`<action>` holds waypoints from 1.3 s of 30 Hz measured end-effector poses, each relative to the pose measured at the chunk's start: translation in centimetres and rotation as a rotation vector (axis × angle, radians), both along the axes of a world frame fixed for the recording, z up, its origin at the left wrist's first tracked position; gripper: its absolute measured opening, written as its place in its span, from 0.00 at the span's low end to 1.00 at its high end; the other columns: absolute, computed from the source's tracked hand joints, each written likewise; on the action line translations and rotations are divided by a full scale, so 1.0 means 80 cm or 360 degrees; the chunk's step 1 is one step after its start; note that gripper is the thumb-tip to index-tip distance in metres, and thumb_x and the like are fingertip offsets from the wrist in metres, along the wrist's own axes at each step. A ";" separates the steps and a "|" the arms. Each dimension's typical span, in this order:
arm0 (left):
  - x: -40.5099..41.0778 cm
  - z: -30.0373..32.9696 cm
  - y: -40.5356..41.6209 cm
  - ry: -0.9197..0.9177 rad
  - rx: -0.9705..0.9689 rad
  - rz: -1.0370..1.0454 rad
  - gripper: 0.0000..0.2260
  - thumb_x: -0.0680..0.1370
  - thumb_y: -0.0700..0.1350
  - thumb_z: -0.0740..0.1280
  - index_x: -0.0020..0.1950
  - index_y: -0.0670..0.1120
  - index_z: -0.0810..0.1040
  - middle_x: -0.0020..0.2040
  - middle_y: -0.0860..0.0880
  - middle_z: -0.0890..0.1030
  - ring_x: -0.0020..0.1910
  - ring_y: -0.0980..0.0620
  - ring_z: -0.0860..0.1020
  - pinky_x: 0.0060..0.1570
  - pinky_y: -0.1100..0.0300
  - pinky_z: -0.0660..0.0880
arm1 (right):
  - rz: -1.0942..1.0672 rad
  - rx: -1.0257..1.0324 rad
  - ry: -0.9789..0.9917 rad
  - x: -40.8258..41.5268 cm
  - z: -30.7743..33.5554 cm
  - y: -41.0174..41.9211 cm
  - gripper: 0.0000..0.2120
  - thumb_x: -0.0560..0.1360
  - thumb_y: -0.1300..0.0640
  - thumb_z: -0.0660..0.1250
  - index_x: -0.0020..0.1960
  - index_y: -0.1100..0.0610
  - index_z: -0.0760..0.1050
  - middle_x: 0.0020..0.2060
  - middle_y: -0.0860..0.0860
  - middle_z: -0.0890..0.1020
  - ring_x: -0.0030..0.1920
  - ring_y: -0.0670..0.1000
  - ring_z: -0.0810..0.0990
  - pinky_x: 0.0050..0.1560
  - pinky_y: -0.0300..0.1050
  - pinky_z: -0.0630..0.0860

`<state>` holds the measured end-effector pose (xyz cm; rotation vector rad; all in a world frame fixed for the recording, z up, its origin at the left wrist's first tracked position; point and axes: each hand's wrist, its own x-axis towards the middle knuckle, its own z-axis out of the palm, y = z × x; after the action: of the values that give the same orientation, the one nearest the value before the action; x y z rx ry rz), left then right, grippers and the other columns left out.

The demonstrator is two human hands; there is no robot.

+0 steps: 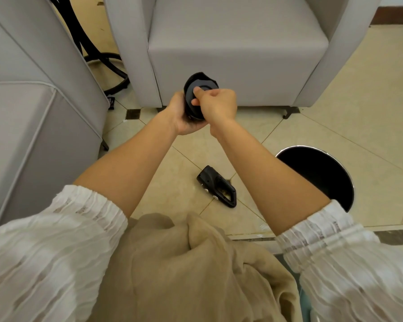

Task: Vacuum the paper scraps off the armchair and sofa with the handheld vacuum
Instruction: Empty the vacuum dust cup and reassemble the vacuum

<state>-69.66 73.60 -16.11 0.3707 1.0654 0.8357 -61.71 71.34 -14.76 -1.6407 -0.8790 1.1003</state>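
The left hand [180, 117] was curled round the side of a black cylindrical plastic dust cup [199, 95], detached from the vacuum and held in the air in front of the pale grey upholstered armchair [237, 54]. The right hand [215, 104] was closed, its thumb and fingers pinching a round inner part at the cup's open end; what that part was could not be determined. The black plastic handle body of the handheld vacuum [216, 185] lay on its side on the beige tiled floor [335, 117], between the forearms and well apart from the cup. A round black waste bin with a metal rim [316, 175] stood open on the floor just beside the right forearm. The pale grey sofa [33, 112] stood at the left. No paper scraps were discernible on either seat. White gathered sleeves [79, 228] covered the upper arms.
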 end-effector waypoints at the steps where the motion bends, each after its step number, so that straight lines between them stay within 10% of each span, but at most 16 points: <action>1: -0.002 0.001 0.000 -0.0007 -0.0006 -0.0023 0.17 0.83 0.49 0.54 0.49 0.41 0.78 0.35 0.44 0.84 0.43 0.46 0.80 0.42 0.53 0.79 | 0.0054 0.0031 -0.0095 0.003 0.002 0.000 0.17 0.75 0.57 0.70 0.28 0.54 0.77 0.29 0.46 0.82 0.40 0.47 0.81 0.49 0.41 0.75; 8: -0.018 -0.009 0.010 0.0051 -0.0163 -0.0155 0.14 0.81 0.50 0.58 0.53 0.43 0.79 0.45 0.44 0.82 0.45 0.46 0.81 0.42 0.54 0.82 | 0.0387 0.0286 -0.0810 0.016 0.008 -0.007 0.12 0.73 0.59 0.68 0.36 0.68 0.79 0.33 0.59 0.83 0.37 0.55 0.81 0.38 0.42 0.76; 18: -0.020 -0.014 0.013 0.0153 -0.0225 -0.0387 0.12 0.79 0.52 0.60 0.50 0.44 0.77 0.45 0.44 0.80 0.41 0.46 0.80 0.39 0.55 0.82 | 0.1007 0.0249 -0.1503 0.025 0.001 0.003 0.18 0.75 0.59 0.64 0.28 0.56 0.64 0.24 0.48 0.69 0.26 0.46 0.67 0.28 0.38 0.63; 28: -0.022 -0.014 0.011 0.0213 -0.0280 -0.0396 0.15 0.80 0.53 0.58 0.51 0.42 0.77 0.43 0.44 0.80 0.42 0.46 0.79 0.37 0.57 0.81 | 0.1310 0.0164 -0.1755 0.018 0.008 -0.002 0.12 0.81 0.58 0.58 0.56 0.64 0.75 0.42 0.54 0.74 0.42 0.53 0.72 0.42 0.44 0.66; 36: -0.027 -0.020 0.011 0.0237 -0.0252 -0.0511 0.16 0.80 0.55 0.59 0.54 0.43 0.77 0.47 0.42 0.81 0.41 0.44 0.82 0.34 0.57 0.81 | 0.1316 0.0083 -0.1586 0.030 0.013 0.007 0.15 0.78 0.54 0.66 0.34 0.58 0.71 0.32 0.51 0.75 0.33 0.50 0.72 0.34 0.42 0.67; 39: -0.034 -0.017 0.015 0.0166 -0.0267 -0.0522 0.18 0.79 0.56 0.60 0.54 0.42 0.77 0.43 0.39 0.83 0.36 0.43 0.83 0.33 0.58 0.81 | 0.0865 0.0384 -0.1473 0.045 0.030 0.007 0.09 0.75 0.53 0.70 0.43 0.59 0.81 0.35 0.50 0.80 0.39 0.51 0.79 0.39 0.41 0.74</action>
<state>-72.37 74.79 -17.45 0.4365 1.1254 0.4355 -58.08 71.91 -12.38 -1.7342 -2.0558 0.4703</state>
